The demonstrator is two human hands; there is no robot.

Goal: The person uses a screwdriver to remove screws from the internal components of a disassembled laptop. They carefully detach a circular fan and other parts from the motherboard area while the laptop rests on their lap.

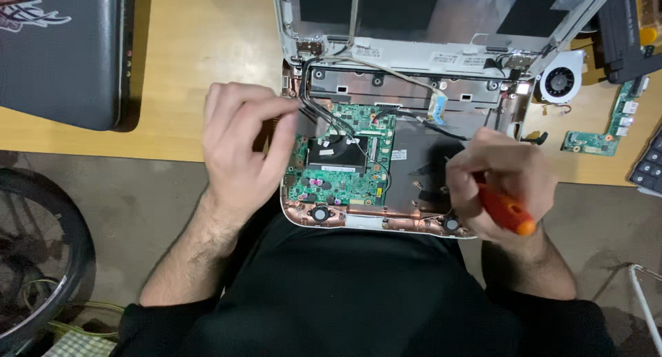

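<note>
The opened laptop lies at the near edge of the wooden surface, partly over the person's lap, its white shell stripped and the green circuit board bare in the middle. The left hand sits at the laptop's left edge, fingers pinched together on the black cables that run across the board. The right hand is over the dark right half of the base, fingers curled tight around an orange-handled screwdriver, its tip hidden under the hand. A loose cooling fan rests just right of the hinge, a small green board beyond it. A closed dark laptop lies far left.
</note>
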